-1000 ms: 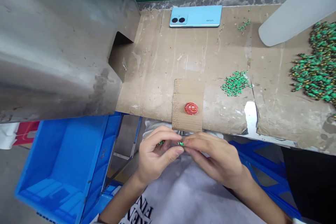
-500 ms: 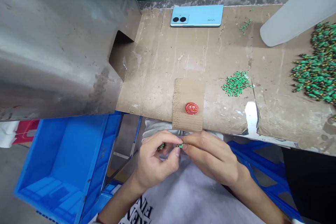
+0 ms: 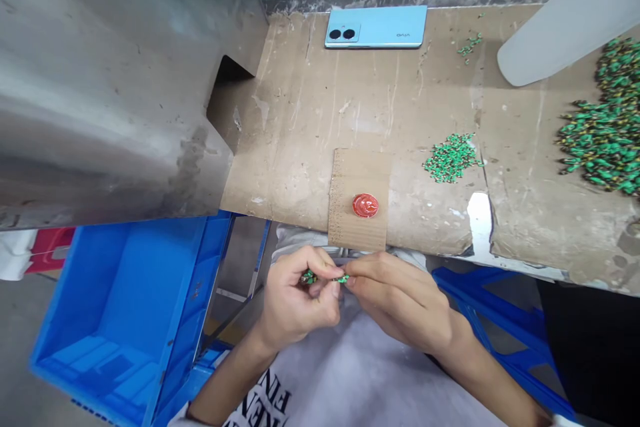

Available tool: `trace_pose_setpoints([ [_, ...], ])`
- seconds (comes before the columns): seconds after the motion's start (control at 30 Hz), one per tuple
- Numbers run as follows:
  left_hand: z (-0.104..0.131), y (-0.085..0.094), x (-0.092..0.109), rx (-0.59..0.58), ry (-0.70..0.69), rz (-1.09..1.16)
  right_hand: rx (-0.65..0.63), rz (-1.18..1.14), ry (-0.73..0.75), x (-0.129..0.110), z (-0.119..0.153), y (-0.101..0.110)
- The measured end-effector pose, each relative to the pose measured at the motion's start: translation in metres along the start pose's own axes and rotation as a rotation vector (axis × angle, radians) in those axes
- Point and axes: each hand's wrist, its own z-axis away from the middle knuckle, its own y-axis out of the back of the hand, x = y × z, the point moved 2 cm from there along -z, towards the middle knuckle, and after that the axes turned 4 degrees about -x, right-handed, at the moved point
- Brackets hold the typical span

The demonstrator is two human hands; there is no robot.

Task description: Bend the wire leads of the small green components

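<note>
In front of my lap, my left hand (image 3: 303, 297) pinches a small green piece (image 3: 342, 278) between thumb and index finger. More small green pieces with dark and gold parts (image 3: 309, 277) are tucked in its curled fingers. My right hand (image 3: 405, 297) meets it from the other side, thumb and fingertips closed at the right end of the same green piece. The fingertips hide most of that piece, so its exact kind cannot be made out. Just beyond the hands, a round blob of glossy red paste (image 3: 365, 205) sits on a cardboard strip (image 3: 357, 170) at the table edge.
A small heap of tiny green pieces (image 3: 451, 159) lies right of the strip, and a larger heap (image 3: 607, 140) at far right. A light blue phone (image 3: 377, 28), a white cylinder (image 3: 560, 20), a metal housing (image 3: 115, 93) and a blue crate (image 3: 135, 293) stand around.
My left index finger and thumb have closed together more on the green piece. Slightly more of the pieces inside my left hand shows. The right hand has barely moved.
</note>
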Motion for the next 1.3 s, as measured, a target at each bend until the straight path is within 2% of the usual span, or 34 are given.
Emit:
trace_pose_setpoints([
  [0.17,0.001,0.000,-0.004,-0.003,0.079,0.023,0.029,0.002,0.012,-0.001,-0.005,-0.001],
  [0.6,0.009,-0.001,-0.002,0.003,0.009,-0.088,0.023,-0.060,-0.048,0.004,-0.002,0.001],
  [0.87,0.001,-0.003,0.004,0.019,-0.010,-0.099,0.010,-0.040,-0.075,0.002,-0.001,-0.004],
  [1.13,-0.001,-0.006,-0.006,0.031,0.018,-0.040,0.032,0.004,-0.038,0.001,-0.001,-0.005],
  [1.3,0.004,-0.007,-0.001,0.044,0.022,-0.075,0.091,-0.061,-0.081,0.000,0.000,0.001],
])
